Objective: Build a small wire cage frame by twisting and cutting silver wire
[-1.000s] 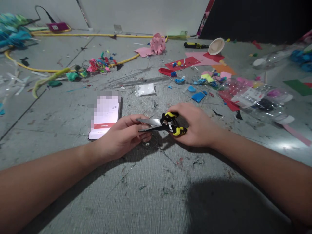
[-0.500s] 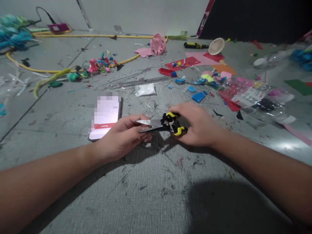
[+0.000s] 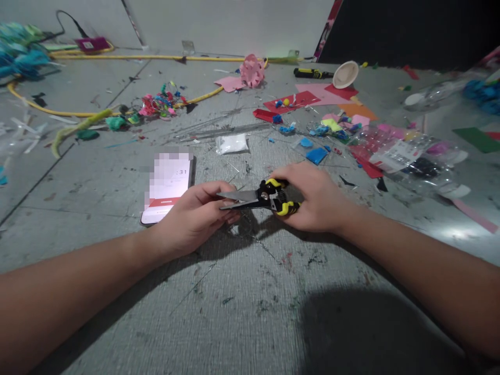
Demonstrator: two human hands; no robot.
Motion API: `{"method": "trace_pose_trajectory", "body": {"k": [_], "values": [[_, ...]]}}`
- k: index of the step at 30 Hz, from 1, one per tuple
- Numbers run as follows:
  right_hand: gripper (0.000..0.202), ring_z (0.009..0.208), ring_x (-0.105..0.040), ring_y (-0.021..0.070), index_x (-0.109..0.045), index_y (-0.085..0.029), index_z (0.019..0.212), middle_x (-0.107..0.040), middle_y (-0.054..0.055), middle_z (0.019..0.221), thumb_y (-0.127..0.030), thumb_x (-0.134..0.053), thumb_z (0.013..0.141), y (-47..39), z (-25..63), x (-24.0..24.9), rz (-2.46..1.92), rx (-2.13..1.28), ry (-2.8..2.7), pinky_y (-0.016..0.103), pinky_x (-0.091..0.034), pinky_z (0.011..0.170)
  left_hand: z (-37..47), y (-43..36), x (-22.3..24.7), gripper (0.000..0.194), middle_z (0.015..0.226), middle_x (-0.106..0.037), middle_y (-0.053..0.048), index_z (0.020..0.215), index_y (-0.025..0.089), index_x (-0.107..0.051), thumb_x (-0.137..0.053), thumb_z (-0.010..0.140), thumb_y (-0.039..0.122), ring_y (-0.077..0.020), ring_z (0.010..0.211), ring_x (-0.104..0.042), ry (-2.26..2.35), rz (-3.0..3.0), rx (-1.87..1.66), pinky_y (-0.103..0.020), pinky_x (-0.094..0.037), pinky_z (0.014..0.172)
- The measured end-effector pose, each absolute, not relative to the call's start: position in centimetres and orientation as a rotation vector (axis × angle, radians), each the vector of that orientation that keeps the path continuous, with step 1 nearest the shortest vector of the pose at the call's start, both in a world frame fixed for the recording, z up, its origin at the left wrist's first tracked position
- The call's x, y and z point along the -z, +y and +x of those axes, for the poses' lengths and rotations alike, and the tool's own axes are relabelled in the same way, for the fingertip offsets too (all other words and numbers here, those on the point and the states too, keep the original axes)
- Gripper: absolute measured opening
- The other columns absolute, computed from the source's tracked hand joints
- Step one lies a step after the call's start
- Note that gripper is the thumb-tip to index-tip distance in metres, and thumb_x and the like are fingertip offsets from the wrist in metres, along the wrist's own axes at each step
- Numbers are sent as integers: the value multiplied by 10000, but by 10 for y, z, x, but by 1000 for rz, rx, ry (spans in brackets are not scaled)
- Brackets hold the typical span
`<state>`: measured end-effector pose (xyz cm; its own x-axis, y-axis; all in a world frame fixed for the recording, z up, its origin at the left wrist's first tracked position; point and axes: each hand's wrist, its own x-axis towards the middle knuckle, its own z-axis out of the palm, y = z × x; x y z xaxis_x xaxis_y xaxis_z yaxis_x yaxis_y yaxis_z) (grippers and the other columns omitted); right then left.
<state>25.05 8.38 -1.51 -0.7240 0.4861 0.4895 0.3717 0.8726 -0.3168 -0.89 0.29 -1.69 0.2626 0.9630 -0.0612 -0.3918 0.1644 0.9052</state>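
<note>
My right hand (image 3: pixel 312 200) is wrapped round the yellow and black handles of a pair of shears (image 3: pixel 263 196). The blades point left, slightly parted, and their tips reach the fingers of my left hand (image 3: pixel 199 216). Those fingers are closed in a pinch, with thin clear wire or thread showing just below them; what exactly they grip is too small to tell. Behind my left wrist lies a phone (image 3: pixel 167 182) with its screen lit. A small clear bag with white contents (image 3: pixel 233 143) rests beyond the hands.
Clear plastic packaging (image 3: pixel 414 156), blue pieces (image 3: pixel 316 155) and red paper (image 3: pixel 308 98) lie at the right. Farther back are a pink paper shape (image 3: pixel 252 71), a round white cup (image 3: pixel 346 74) and a yellow cable (image 3: pixel 136 58). Small colourful pieces (image 3: pixel 160 104) sit back left.
The shear blades have come slightly closer together between my hands. The phone's displayed number has gone from 30 to 31. Both hands stay in nearly the same place.
</note>
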Motion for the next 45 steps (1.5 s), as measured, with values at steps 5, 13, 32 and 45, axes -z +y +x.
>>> {"method": "trace_pose_trajectory", "body": {"k": [5, 13, 32, 45], "values": [[390, 944, -737, 291, -668, -238, 1177, -816, 81, 1066, -310, -738, 800, 83, 252, 15, -626, -249, -2470, 427, -548, 863, -8, 2, 17, 206, 684, -602, -9, 735, 169, -761, -921, 828, 258, -126, 638, -534, 792, 929, -1126, -258, -434, 617], [395, 930, -758, 280, -678, -205, 1193, -826, 84, 1063, -297, -725, 812, 85, 252, 16, -586, -209, -2471, 416, -544, 870, -9, 4, 21, 203, 690, -610, -16, 755, 159, -792, -918, 865, 275, -117, 643, -537, 733, 915, -1136, -250, -460, 639], [364, 910, -747, 269, -682, -214, 1169, -824, 77, 1047, -300, -736, 819, 85, 253, 14, -613, -278, -2500, 397, -521, 828, -11, 3, 23, 212, 694, -630, -13, 765, 183, -783, -954, 831, 290, -129, 655, -560, 753, 925, -1120, -262, -423, 614], [373, 924, -760, 275, -678, -215, 1158, -829, 79, 1069, -287, -726, 795, 83, 251, 12, -621, -311, -2485, 392, -536, 821, -7, 4, 20, 136, 687, -613, -7, 744, 169, -816, -917, 830, 196, -96, 620, -527, 715, 864, -1125, -236, -473, 621]]}}
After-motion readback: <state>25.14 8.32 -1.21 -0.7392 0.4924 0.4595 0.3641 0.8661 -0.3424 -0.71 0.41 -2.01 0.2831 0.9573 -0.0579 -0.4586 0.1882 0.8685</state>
